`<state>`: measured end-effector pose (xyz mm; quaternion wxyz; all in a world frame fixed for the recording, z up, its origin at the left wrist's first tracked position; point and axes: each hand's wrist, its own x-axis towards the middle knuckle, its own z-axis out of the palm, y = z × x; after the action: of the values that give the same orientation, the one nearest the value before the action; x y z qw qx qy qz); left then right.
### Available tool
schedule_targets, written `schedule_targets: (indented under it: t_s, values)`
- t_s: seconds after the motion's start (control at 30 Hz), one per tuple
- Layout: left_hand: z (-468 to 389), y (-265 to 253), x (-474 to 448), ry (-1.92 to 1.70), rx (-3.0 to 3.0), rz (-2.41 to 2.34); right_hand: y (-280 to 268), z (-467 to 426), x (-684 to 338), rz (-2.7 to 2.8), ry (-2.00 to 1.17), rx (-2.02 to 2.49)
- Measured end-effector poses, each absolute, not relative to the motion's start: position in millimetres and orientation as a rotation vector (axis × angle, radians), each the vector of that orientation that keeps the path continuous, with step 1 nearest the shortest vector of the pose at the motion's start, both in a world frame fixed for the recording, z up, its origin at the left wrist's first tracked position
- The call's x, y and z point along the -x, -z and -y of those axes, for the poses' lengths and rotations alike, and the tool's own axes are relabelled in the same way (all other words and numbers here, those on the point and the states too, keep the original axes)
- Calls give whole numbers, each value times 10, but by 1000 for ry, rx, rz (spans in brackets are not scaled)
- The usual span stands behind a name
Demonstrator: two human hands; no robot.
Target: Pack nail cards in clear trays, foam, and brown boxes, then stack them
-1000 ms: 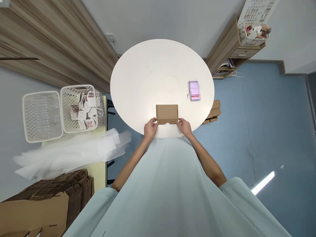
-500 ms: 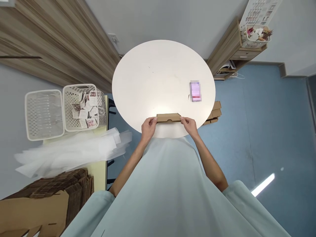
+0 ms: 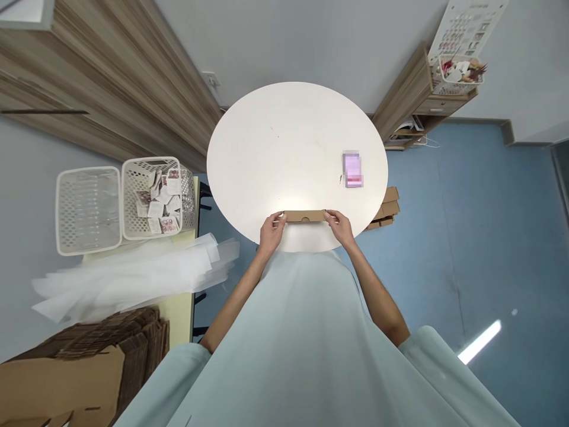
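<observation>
A small brown cardboard box (image 3: 305, 216) is held between both my hands near the front edge of the white oval table (image 3: 284, 142). Its long narrow side, with a thumb notch at the middle, faces me. My left hand (image 3: 272, 231) pinches the left end of the box. At the opposite end, my right hand (image 3: 340, 227) grips the corner between thumb and fingers. Further right on the tabletop lies a phone-like rectangle (image 3: 352, 169) with a blurred pinkish screen.
On the left, a side table carries white baskets (image 3: 151, 234) holding small packets, a pile of white translucent sheets (image 3: 133, 276) and stacked flat cardboard (image 3: 62, 379). Folded brown boxes (image 3: 386, 207) sit beyond the table's right edge. A wooden cabinet (image 3: 409, 101) stands at the back right.
The box has tipped so that its top face no longer shows as a slanted flap, only a flat strip. My hands stay at its ends. The view has shifted slightly.
</observation>
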<state>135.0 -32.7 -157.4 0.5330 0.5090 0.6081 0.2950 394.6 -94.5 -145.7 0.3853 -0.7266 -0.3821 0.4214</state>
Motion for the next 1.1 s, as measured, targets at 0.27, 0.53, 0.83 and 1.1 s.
schedule_targets:
  t_s: [0.27,0.53,0.83,1.1]
  values:
    - [205,1539,-1312,-679,-1237,-1478,1476,883,-3998,1015,-1072,1859]
    - [209,1539,-1328,-652,-1203,-1506,1548,873,-4028,981,-1138,1885]
    - [73,1466,-1364,-656,-1372,-1373,1469,763,-4096,1168,-1153,1728]
    - [141,1495,-1468,-727,-1321,-1468,1439,742,-4013,1137,-1144,1784]
